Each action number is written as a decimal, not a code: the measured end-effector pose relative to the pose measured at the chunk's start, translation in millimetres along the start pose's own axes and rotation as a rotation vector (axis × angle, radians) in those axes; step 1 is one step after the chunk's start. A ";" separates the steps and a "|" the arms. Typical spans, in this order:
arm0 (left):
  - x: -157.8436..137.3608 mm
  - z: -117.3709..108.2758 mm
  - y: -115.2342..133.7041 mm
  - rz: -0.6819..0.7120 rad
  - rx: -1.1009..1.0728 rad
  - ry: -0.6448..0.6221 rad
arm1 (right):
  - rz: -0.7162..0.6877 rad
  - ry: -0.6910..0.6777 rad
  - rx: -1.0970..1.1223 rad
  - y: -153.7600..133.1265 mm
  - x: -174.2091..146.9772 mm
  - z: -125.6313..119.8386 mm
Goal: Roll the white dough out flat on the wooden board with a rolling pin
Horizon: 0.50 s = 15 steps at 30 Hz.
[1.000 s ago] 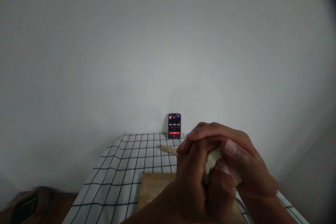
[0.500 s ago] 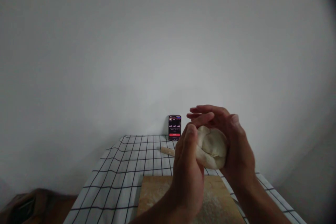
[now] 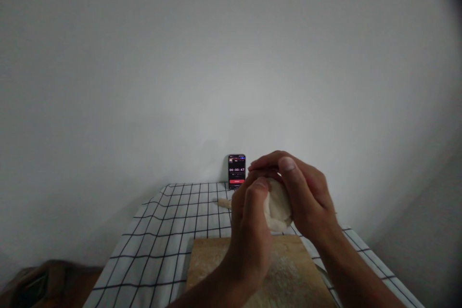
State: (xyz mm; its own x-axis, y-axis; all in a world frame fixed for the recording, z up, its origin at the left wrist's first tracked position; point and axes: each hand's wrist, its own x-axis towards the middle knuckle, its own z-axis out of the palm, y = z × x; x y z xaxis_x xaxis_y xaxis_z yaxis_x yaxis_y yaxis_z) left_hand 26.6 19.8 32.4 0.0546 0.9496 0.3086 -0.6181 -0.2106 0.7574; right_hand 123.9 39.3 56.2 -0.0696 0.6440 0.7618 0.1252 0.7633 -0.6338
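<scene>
Floury bd [image 3: 288, 274] below; dough [image 3: 278, 207] btwn L hand [image 3: 251, 226], R hand [image 3: 311, 195].

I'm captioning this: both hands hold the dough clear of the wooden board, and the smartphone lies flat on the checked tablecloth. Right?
No, the smartphone stands upright on the checked tablecloth, as the head view shows. The left hand and right hand do hold the dough clear of the wooden board.

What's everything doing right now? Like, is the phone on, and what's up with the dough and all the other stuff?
Dough: rounded lump, held, partly hidden
Left hand: curled against the dough
Right hand: cupped around the dough
Phone: upright, screen lit, showing 00:00:47
Cloth: spread out
Board: lying flat, dusted with white powder
Stick: lying down, partly hidden
</scene>
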 end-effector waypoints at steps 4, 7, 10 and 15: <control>20.1 -3.5 6.5 -0.053 -0.138 0.088 | 0.019 -0.054 0.006 5.2 7.0 -4.7; 35.6 -9.8 11.2 -0.083 -0.230 0.159 | -0.047 -0.108 -0.023 13.0 11.0 -2.4; 42.1 -14.6 13.3 -0.173 -0.295 0.183 | -0.114 -0.149 -0.162 24.2 11.8 5.4; 36.9 -15.1 6.2 -0.130 -0.191 0.121 | -0.143 -0.100 -0.339 36.9 8.6 14.8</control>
State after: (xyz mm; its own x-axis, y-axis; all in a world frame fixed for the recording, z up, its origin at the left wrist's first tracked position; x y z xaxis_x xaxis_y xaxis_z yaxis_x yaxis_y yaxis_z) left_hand 13.0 57.0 39.7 0.0561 0.9891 0.1362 -0.7495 -0.0483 0.6602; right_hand 113.3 73.7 37.4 -0.2039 0.5472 0.8118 0.4265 0.7960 -0.4294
